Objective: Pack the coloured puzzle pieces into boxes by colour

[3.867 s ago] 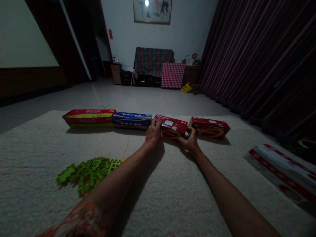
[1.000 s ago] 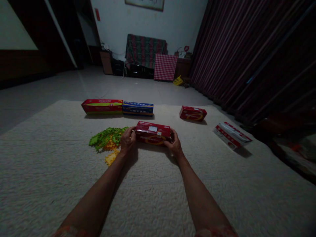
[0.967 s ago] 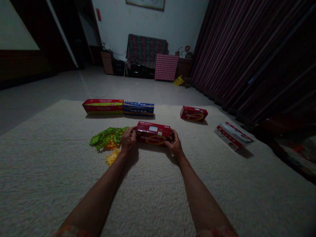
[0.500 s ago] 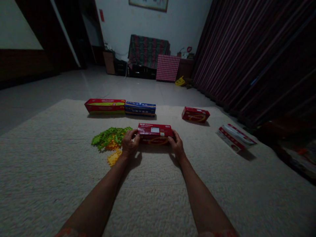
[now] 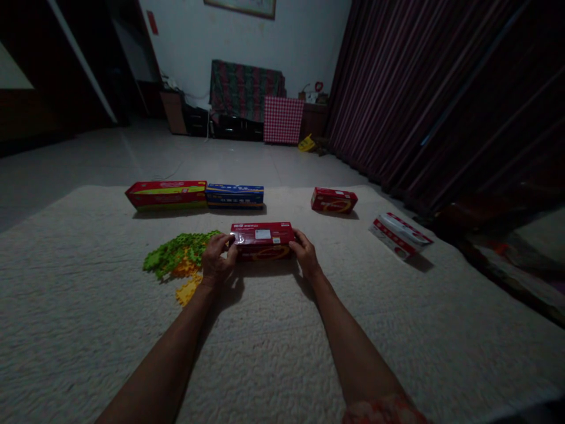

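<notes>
A red cardboard box [image 5: 263, 235] with a white label on top lies lengthwise across in front of me. My left hand [image 5: 217, 259] grips its left end, thumb on the near side. At the right end, my right hand [image 5: 305, 252] holds it the same way. Both hands are closed on the box, and its underside is hidden. Just left of my left hand, green puzzle-like foam pieces [image 5: 170, 254] lie in a heap, with yellow pieces [image 5: 189, 288] beside and partly under them.
On the pale quilted mat [image 5: 282, 347], a long red-and-green box [image 5: 170, 195] touches a blue box [image 5: 235, 196] at the back. A smaller red box [image 5: 334, 201] and a white-and-red box [image 5: 399, 235] stand to the right. Dark curtains [image 5: 397, 106] hang beyond.
The whole view has shifted, so most things appear further left. Both hands keep their hold on the red box, which shows no clear movement on the mat.
</notes>
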`<state>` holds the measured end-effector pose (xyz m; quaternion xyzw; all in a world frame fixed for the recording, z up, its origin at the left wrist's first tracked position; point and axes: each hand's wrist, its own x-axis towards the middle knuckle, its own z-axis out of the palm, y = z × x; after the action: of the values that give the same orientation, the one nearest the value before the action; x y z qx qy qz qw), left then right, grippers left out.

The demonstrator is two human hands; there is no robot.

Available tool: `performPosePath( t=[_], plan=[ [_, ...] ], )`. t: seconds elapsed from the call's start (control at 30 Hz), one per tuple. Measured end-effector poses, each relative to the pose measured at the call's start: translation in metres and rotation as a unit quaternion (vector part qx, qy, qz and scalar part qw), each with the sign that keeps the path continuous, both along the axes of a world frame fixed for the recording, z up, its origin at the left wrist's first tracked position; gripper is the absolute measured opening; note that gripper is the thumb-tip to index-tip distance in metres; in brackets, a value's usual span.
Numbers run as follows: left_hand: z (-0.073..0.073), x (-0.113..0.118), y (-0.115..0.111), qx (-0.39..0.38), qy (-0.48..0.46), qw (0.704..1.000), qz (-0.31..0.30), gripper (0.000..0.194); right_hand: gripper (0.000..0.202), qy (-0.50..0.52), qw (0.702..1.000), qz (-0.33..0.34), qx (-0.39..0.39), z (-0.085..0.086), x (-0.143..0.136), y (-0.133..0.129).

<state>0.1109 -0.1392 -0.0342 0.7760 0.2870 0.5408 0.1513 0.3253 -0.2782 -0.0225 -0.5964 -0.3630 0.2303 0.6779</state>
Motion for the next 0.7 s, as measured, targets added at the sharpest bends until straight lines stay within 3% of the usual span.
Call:
performPosePath(
  t=[0.43, 0.57, 0.7],
  plan=[
    [0.014, -0.008, 0.001, -0.02, 0.062, 0.998, -0.007, 0.025, 0.06, 0.015, 0.998, 0.027, -0.055, 0.004, 0.007, -0.001],
    [0.027, -0.012, 0.008, 0.003, 0.13, 0.991, -0.039, 0.023, 0.064, -0.057, 0.996, -0.025, -0.061, -0.001, 0.01, 0.004],
    [0.041, -0.015, 0.017, 0.0, 0.207, 0.974, -0.089, 0.025, 0.05, -0.147, 0.988, -0.002, -0.047, 0.003, 0.017, 0.004]
  ],
)
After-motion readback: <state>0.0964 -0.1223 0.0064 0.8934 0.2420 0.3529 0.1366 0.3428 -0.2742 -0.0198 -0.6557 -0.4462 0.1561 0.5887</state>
